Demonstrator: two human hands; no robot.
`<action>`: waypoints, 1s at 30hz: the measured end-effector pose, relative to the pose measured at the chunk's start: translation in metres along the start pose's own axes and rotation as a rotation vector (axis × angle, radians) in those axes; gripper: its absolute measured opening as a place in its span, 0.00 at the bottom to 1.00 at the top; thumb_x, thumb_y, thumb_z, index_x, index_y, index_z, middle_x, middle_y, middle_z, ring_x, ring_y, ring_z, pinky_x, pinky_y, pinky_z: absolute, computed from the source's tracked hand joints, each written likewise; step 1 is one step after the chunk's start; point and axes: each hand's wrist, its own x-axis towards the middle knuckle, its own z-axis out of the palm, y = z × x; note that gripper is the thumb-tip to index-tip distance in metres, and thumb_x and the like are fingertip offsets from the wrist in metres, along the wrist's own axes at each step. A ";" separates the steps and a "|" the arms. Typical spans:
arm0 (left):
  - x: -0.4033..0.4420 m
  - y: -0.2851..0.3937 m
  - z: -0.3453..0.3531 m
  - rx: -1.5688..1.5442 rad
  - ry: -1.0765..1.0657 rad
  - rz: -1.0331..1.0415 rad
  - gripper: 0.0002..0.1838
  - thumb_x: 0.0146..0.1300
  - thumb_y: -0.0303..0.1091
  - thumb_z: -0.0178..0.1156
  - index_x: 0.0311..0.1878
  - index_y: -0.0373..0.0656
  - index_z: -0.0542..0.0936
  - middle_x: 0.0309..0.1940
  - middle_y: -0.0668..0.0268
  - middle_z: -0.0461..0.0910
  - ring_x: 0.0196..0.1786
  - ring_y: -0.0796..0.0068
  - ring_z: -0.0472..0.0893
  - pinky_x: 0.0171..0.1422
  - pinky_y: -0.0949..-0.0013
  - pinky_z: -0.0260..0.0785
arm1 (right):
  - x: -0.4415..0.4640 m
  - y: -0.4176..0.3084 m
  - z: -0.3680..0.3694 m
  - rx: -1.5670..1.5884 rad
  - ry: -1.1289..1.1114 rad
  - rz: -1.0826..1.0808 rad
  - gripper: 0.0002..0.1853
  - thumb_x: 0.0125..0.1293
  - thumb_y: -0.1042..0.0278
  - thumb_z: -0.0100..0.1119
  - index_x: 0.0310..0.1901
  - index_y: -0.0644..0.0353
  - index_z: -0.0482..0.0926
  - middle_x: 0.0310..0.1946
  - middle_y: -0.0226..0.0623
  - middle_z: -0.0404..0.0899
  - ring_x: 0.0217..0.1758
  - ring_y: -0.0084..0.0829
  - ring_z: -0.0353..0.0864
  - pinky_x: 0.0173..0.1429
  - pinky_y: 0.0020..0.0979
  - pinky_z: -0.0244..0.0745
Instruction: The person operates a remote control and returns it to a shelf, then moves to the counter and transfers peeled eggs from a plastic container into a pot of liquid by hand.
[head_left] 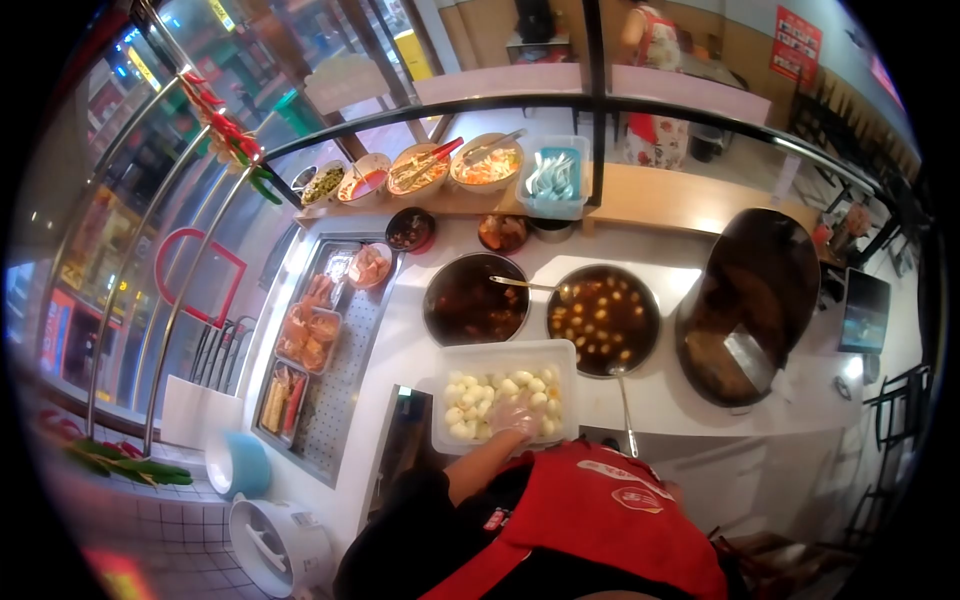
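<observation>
My left hand (516, 412), in a clear plastic glove, reaches into a white plastic tub (503, 355) of peeled eggs (470, 402). Its fingers are among the eggs and too unclear to show whether they close on one. Just beyond the tub stand a pot of dark broth (470, 305) and a pot of eggs in brown sauce (600, 318). One ladle (520, 284) lies between these pots, and another ladle (628, 420) hangs over the near rim of the egg pot. My right hand does not show.
A large dark pan (755, 300) with a flat metal blade sits on the right. Bowls of shredded food (487, 165) and a bin of wrapped utensils (553, 175) line the raised shelf. Trays of meat (308, 335) stand left. Another person (655, 90) is beyond the rail.
</observation>
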 end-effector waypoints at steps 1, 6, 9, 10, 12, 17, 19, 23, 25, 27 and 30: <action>-0.005 0.003 -0.012 -0.011 -0.005 -0.015 0.37 0.71 0.69 0.43 0.77 0.63 0.67 0.73 0.53 0.70 0.73 0.51 0.69 0.76 0.47 0.61 | -0.001 -0.013 -0.015 -0.029 -0.058 0.062 0.19 0.70 0.57 0.56 0.56 0.56 0.85 0.54 0.49 0.85 0.57 0.50 0.83 0.65 0.47 0.76; 0.007 0.007 -0.027 -0.066 -0.158 0.003 0.39 0.70 0.73 0.42 0.76 0.63 0.69 0.70 0.55 0.75 0.72 0.52 0.71 0.74 0.47 0.63 | 0.007 -0.001 -0.001 0.058 -0.039 0.059 0.19 0.70 0.57 0.54 0.57 0.54 0.85 0.54 0.48 0.85 0.58 0.50 0.83 0.64 0.47 0.77; 0.021 0.000 -0.010 -0.063 -0.151 0.031 0.39 0.69 0.74 0.43 0.75 0.62 0.71 0.66 0.54 0.78 0.70 0.53 0.73 0.73 0.46 0.64 | 0.026 0.070 0.068 0.268 0.073 -0.049 0.19 0.70 0.57 0.54 0.57 0.53 0.85 0.53 0.48 0.85 0.57 0.50 0.83 0.63 0.48 0.77; 0.026 -0.003 -0.002 -0.063 -0.149 0.037 0.39 0.69 0.74 0.43 0.74 0.62 0.72 0.65 0.54 0.79 0.69 0.53 0.74 0.72 0.46 0.64 | 0.029 0.071 0.069 0.161 0.083 -0.105 0.19 0.70 0.57 0.54 0.56 0.53 0.85 0.53 0.47 0.85 0.56 0.50 0.84 0.62 0.48 0.77; 0.031 -0.003 0.002 -0.059 -0.153 0.032 0.39 0.68 0.75 0.44 0.73 0.62 0.73 0.63 0.54 0.80 0.67 0.52 0.76 0.72 0.45 0.64 | 0.026 0.067 0.065 0.029 0.063 -0.130 0.19 0.70 0.57 0.54 0.56 0.53 0.85 0.52 0.47 0.85 0.55 0.49 0.84 0.61 0.48 0.78; 0.044 -0.009 0.017 -0.066 -0.097 0.039 0.36 0.66 0.72 0.48 0.67 0.59 0.78 0.57 0.51 0.83 0.61 0.51 0.79 0.65 0.52 0.70 | 0.012 0.009 0.004 0.013 -0.057 -0.032 0.19 0.70 0.58 0.54 0.56 0.55 0.85 0.50 0.47 0.86 0.54 0.49 0.84 0.60 0.48 0.78; 0.044 -0.009 0.022 -0.019 -0.119 0.107 0.35 0.67 0.71 0.49 0.67 0.59 0.78 0.57 0.52 0.83 0.60 0.51 0.79 0.65 0.53 0.70 | 0.001 -0.009 -0.003 0.044 -0.055 -0.001 0.19 0.70 0.58 0.54 0.56 0.55 0.85 0.49 0.47 0.86 0.53 0.49 0.84 0.60 0.48 0.78; 0.055 -0.042 0.043 -0.025 -0.055 0.185 0.38 0.66 0.73 0.49 0.71 0.60 0.75 0.63 0.54 0.79 0.68 0.52 0.74 0.73 0.53 0.64 | 0.006 -0.010 -0.008 0.078 0.069 -0.091 0.19 0.69 0.60 0.55 0.56 0.57 0.84 0.48 0.47 0.87 0.53 0.48 0.85 0.58 0.45 0.79; 0.069 -0.051 0.057 0.108 -0.034 0.374 0.37 0.66 0.72 0.50 0.71 0.61 0.75 0.64 0.55 0.79 0.70 0.52 0.73 0.75 0.53 0.62 | 0.001 -0.029 -0.018 0.603 0.026 0.227 0.18 0.69 0.62 0.55 0.56 0.59 0.84 0.47 0.47 0.88 0.52 0.45 0.86 0.55 0.44 0.81; 0.067 -0.052 0.063 0.128 0.018 0.365 0.36 0.67 0.70 0.52 0.71 0.61 0.75 0.66 0.57 0.78 0.71 0.53 0.71 0.76 0.54 0.60 | -0.002 -0.032 -0.016 0.625 -0.017 0.317 0.18 0.71 0.64 0.54 0.57 0.61 0.83 0.47 0.48 0.88 0.52 0.44 0.86 0.54 0.43 0.82; 0.051 -0.035 0.033 0.089 0.004 0.286 0.36 0.66 0.70 0.53 0.71 0.61 0.75 0.67 0.60 0.77 0.73 0.53 0.69 0.79 0.56 0.57 | -0.002 -0.019 0.014 0.427 -0.002 0.228 0.17 0.73 0.67 0.53 0.57 0.65 0.82 0.45 0.47 0.88 0.47 0.40 0.88 0.51 0.41 0.85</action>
